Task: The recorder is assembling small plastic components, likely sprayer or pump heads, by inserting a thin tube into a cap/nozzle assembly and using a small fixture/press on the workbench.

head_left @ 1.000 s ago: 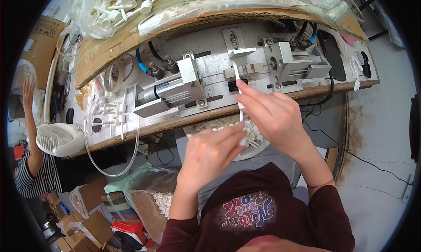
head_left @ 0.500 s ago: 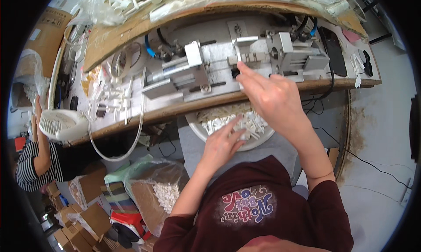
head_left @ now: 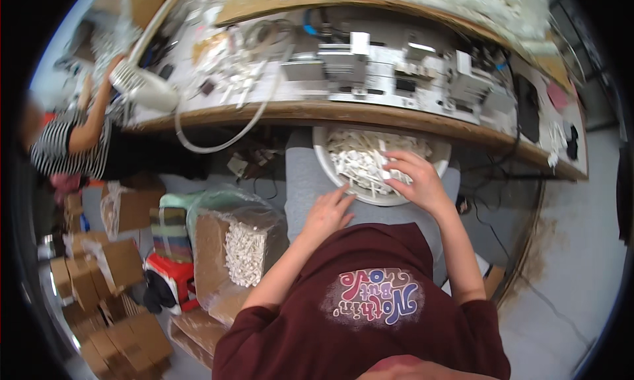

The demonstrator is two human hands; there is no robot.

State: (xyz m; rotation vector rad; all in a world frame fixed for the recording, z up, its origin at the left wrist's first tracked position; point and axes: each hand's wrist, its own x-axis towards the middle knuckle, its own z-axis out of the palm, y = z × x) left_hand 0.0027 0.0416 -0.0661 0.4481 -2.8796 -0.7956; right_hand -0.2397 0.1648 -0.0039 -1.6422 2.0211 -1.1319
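Note:
A white basin (head_left: 321, 156) full of small white plastic parts (head_left: 360, 163) rests across my lap, below the bench edge. Over its right side hangs my right hand (head_left: 421, 180), thumb and fingers apart and curved above the parts; nothing shows clearly gripped in it. By the basin's near-left rim, my left hand (head_left: 327, 215) has its fingers stretched out, with none of the parts visibly held. On the bench behind stands a metal clamping fixture (head_left: 343, 66), with a small holding block (head_left: 419, 69) at its middle and a second metal slide unit (head_left: 467, 82) on the right.
White plastic tubing (head_left: 228, 144) loops off the bench front beside a white fan (head_left: 148, 89). A dark phone (head_left: 526, 106) lies at the bench's right. To my left sits an open carton (head_left: 211, 248) of white parts. Another person in a striped shirt (head_left: 63, 145) is at far left.
My right hand has come down from the fixture to the basin. My left hand has drawn back slightly from the parts toward the rim. The view has shifted downward.

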